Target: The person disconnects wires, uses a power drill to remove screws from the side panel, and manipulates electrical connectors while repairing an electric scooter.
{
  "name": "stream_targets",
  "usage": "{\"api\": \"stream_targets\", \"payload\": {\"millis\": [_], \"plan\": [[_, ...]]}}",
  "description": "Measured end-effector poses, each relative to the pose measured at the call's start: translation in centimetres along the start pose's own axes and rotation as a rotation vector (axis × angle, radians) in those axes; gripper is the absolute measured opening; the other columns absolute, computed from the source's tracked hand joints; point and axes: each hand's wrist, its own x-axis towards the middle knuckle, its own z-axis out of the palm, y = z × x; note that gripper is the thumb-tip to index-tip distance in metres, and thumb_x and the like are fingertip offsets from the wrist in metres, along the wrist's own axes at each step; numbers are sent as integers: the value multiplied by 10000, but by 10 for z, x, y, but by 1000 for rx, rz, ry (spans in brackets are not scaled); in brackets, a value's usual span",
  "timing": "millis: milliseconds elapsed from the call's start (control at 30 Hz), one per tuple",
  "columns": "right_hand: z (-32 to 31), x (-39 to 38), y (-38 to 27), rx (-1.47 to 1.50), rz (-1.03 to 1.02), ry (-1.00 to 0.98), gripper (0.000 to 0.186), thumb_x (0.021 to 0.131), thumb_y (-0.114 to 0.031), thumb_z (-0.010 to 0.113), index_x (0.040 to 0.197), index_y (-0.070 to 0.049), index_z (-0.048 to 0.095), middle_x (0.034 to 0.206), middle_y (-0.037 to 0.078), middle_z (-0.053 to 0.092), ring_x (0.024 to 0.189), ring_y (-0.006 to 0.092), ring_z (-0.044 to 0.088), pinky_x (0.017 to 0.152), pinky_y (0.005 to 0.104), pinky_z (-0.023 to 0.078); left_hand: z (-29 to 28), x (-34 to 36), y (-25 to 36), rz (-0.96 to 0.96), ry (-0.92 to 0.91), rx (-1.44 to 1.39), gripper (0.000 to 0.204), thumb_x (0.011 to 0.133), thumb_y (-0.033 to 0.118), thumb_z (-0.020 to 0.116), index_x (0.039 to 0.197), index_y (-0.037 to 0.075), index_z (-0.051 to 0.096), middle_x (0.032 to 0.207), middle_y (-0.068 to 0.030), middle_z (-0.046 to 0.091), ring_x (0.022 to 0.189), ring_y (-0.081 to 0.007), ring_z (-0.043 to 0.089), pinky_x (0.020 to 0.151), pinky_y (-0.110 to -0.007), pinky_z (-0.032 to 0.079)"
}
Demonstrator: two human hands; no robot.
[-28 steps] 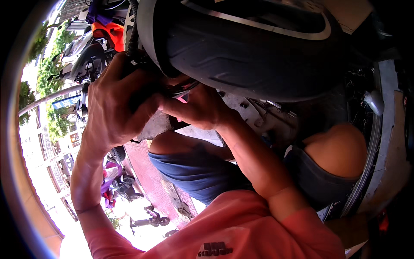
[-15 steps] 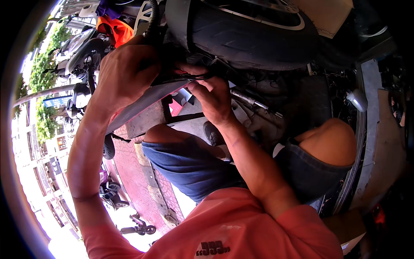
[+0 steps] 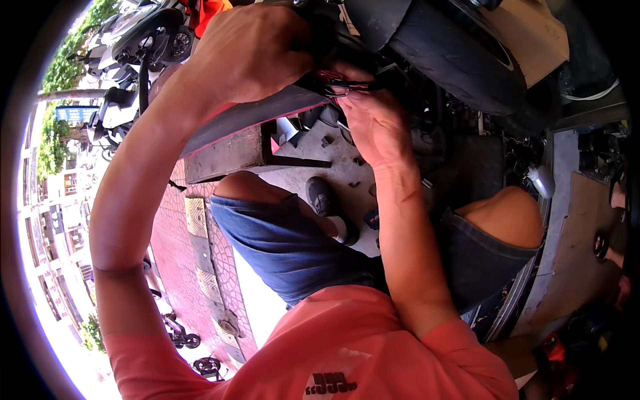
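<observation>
The right hand (image 3: 379,127) pinches wires (image 3: 355,85) near the tyre (image 3: 460,63), likely to steady them; the left hand (image 3: 257,57) curls alongside, and what it grips can't be told.

I see grey floor (image 3: 343,172) with red patterned paving (image 3: 175,237) off its left edge. Past the paving's left edge, harsh daylight (image 3: 70,340) washes out my view around green foliage (image 3: 52,150); toward the floor's right edge, a flat brown sheet (image 3: 573,247) lies in dimmer light.
</observation>
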Motion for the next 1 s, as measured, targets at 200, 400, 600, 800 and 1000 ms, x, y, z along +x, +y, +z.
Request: {"api": "stream_targets", "payload": {"millis": [200, 400, 600, 800, 1000], "plan": [[-8, 9, 10, -733, -378, 41, 369, 977, 30, 603, 1327, 77, 707, 1278, 153, 768, 1156, 296, 735, 1091, 374, 535, 2, 0, -1, 20, 69, 14, 215, 873, 242, 666, 939, 74, 784, 992, -176, 729, 940, -408, 713, 823, -521, 542], [-10, -3, 31, -775, -644, 252, 260, 1042, 10, 569, 1237, 68, 731, 1192, 193, 791, 1085, 311, 772, 1005, 440, 604, -21, 5, 18, -149, -173, 117, 236, 814, 281, 738, 930, 88, 805, 993, -213, 781, 939, -380, 761, 798, -523, 582], [-63, -45, 30, -363, -1, 766, 321, 928, -130, 691, 1222, 0, 695, 1014, 101, 759, 916, 251, 751, 867, 386, 594, -10, 1, 9, -70, -57, 29, 249, 853, 264, 701, 993, 91, 811, 953, -223, 758, 940, -406, 745, 823, -519, 580], [-75, -28, 19, -681, -385, 498, 412, 950, -88, 785, 1319, 13, 632, 1254, 75, 682, 1137, 147, 632, 994, 281, 497, -5, -1, 5, -20, -7, 37, 270, 890, 275, 664, 1040, 117, 824, 971, -222, 749, 978, -419, 726, 868, -519, 576], [-58, -26, 21, -657, -502, 331, 134, 1090, -124, 694, 1075, 6, 721, 1028, -30, 707, 979, 62, 605, 905, 249, 497, -3, -4, 4, -27, 24, 32, 269, 886, 266, 666, 1031, 100, 819, 990, -226, 744, 990, -421, 720, 871, -524, 570]]}}
